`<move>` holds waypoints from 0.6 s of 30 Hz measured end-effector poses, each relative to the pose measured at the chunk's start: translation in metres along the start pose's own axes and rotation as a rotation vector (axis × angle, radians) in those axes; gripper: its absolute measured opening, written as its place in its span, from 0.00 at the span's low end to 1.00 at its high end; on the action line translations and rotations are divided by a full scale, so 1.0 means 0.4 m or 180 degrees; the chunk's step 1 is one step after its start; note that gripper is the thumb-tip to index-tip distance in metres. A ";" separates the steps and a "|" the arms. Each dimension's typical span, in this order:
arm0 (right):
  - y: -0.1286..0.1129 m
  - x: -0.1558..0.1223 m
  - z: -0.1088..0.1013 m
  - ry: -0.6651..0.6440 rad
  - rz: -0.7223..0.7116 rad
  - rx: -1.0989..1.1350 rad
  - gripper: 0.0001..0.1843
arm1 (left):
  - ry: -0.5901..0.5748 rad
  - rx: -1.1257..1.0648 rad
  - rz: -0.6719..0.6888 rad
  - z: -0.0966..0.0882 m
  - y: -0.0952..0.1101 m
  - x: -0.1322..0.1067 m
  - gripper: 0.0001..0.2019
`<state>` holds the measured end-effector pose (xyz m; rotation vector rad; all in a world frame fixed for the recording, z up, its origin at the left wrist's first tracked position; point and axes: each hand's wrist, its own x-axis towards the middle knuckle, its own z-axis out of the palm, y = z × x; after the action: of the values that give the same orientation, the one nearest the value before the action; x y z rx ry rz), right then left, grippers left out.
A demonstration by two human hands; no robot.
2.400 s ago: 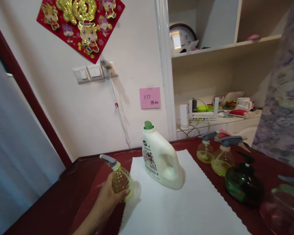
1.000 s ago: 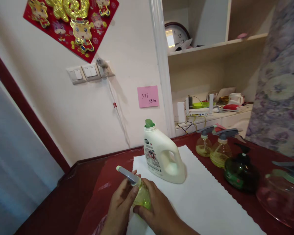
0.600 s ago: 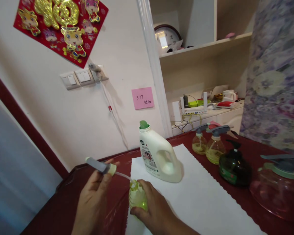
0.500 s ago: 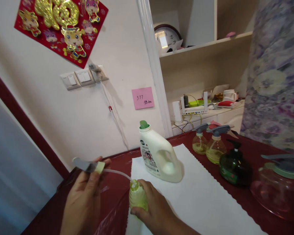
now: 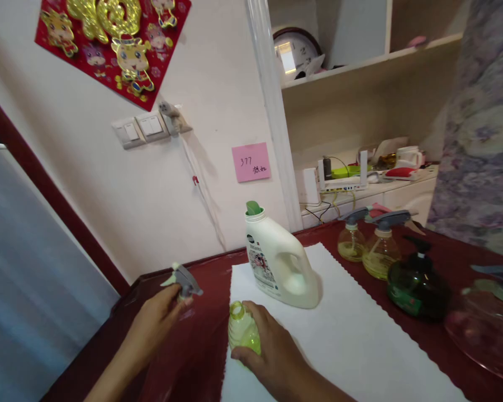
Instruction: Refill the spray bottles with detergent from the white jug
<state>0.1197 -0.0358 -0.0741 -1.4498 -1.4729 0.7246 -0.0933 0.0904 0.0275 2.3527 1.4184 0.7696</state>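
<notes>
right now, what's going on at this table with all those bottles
A person's right hand grips a small yellow-green bottle, mouth uncovered, at the left edge of a white sheet. The left hand holds a grey trigger spray head, apart from that bottle. A pale green detergent jug with a green spout stands on the sheet. To the right, on the dark red table, are two spray bottles, a dark green pump bottle and a pinkish spray bottle.

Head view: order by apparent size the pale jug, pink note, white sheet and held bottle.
1. White sheet
2. Pale jug
Unranked: held bottle and pink note look alike; the right hand partly covers the bottle.
</notes>
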 end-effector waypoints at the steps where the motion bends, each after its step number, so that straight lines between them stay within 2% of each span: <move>1: 0.002 0.001 0.000 0.0005 -0.0004 -0.0012 0.41 | -0.0429 0.0736 0.0136 0.014 -0.028 0.010 0.12; 2: 0.003 0.001 0.001 0.0012 -0.0010 -0.0031 0.41 | -0.0741 0.1312 0.0212 0.029 -0.051 0.017 0.12; 4: 0.006 0.002 0.003 0.0010 -0.0033 -0.0067 0.42 | -0.1015 0.1814 0.0206 0.063 -0.087 0.023 0.11; 7: 0.006 0.001 0.008 0.0011 -0.0057 -0.0090 0.42 | -0.1149 0.1976 0.0130 0.113 -0.114 0.015 0.10; 10: 0.002 0.002 0.006 0.0034 -0.0025 -0.0109 0.42 | -0.1210 0.2051 0.0112 0.142 -0.122 0.002 0.14; 13: -0.003 0.004 0.001 0.0049 -0.0032 -0.0102 0.43 | -0.1157 0.2106 0.0130 0.140 -0.116 -0.007 0.16; 16: 0.005 0.003 0.006 0.0051 -0.0061 -0.0064 0.43 | -0.0986 0.2178 0.0179 0.119 -0.090 -0.017 0.17; 18: 0.019 0.000 0.018 0.0039 -0.0085 -0.0054 0.45 | -0.0839 0.1773 0.0241 0.107 -0.060 -0.027 0.21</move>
<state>0.1165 -0.0336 -0.0837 -1.4424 -1.4897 0.6873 -0.0902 0.0936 -0.0225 2.7901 1.5806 0.0609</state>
